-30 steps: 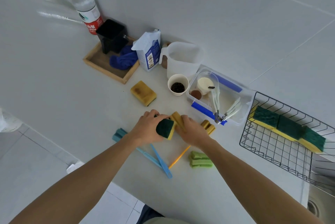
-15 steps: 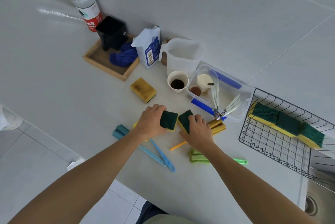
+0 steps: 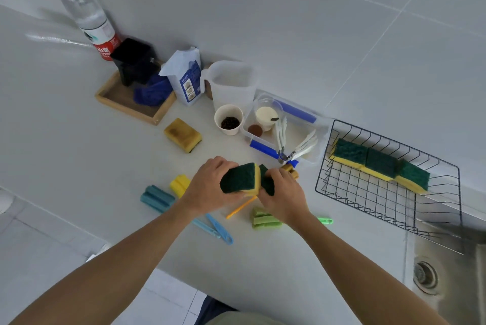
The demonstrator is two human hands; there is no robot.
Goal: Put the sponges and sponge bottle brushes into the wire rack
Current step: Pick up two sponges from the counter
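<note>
My left hand (image 3: 210,185) grips a green-and-yellow sponge (image 3: 240,177) lifted above the counter. My right hand (image 3: 284,197) holds a second green sponge (image 3: 267,180) pressed against the first. The black wire rack (image 3: 368,201) at the right holds three green-and-yellow sponges (image 3: 380,162) along its far side. On the counter lie sponge bottle brushes: a blue one (image 3: 157,197), a yellow one (image 3: 179,184), a green one (image 3: 264,219) and a brown one (image 3: 290,170) partly hidden by my right hand. A worn yellow sponge (image 3: 182,134) lies farther back.
A clear plastic box (image 3: 307,124) with blue clips holds spoons and a cup. Beside it stand a paper cup (image 3: 228,119), a white jug (image 3: 232,82), a white bag (image 3: 184,76), a wooden tray (image 3: 126,103) and a water bottle (image 3: 86,14). The sink drain (image 3: 424,276) is at the right.
Both hands lifted their sponges off the counter and brought them together. The left sponge now stands tilted against the right one.
</note>
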